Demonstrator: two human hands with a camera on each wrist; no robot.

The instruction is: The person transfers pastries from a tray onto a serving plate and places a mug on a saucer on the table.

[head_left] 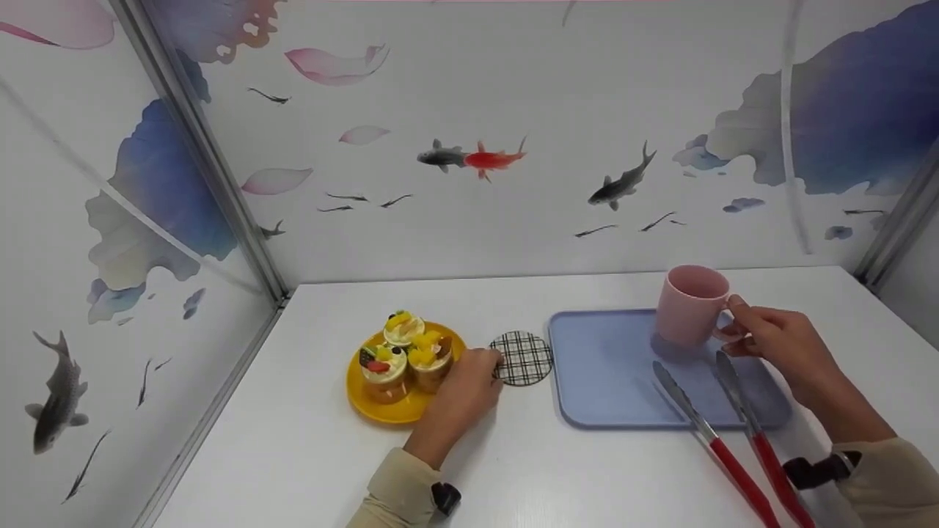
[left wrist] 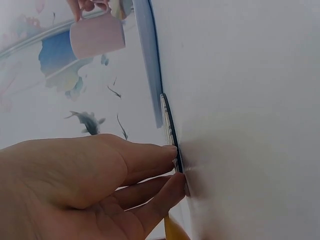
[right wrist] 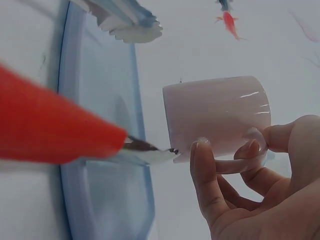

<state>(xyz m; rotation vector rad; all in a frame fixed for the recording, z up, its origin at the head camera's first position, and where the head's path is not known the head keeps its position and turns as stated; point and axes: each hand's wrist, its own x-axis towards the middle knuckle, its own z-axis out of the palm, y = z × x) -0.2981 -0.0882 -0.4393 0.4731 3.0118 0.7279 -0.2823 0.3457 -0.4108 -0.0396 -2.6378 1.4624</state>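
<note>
My right hand (head_left: 788,348) grips the handle of a pink mug (head_left: 689,308). The mug is upright and held off the blue tray (head_left: 601,374), a gap showing beneath it in the right wrist view. At the centre of the table, my left hand (head_left: 466,389) pinches the left edge of a round checked coaster (head_left: 522,358) between thumb and fingers. Seen edge-on in the left wrist view, the coaster (left wrist: 169,125) lies flat at the table surface, close beside the tray. Part of its rim is hidden by my fingertips.
A yellow plate (head_left: 359,400) with several fruit-topped dessert cups (head_left: 385,367) stands left of my left hand. Metal tongs with red handles (head_left: 741,469) lie spread across the tray's front edge, below my right hand. Patterned walls (head_left: 513,220) bound the table's back and left.
</note>
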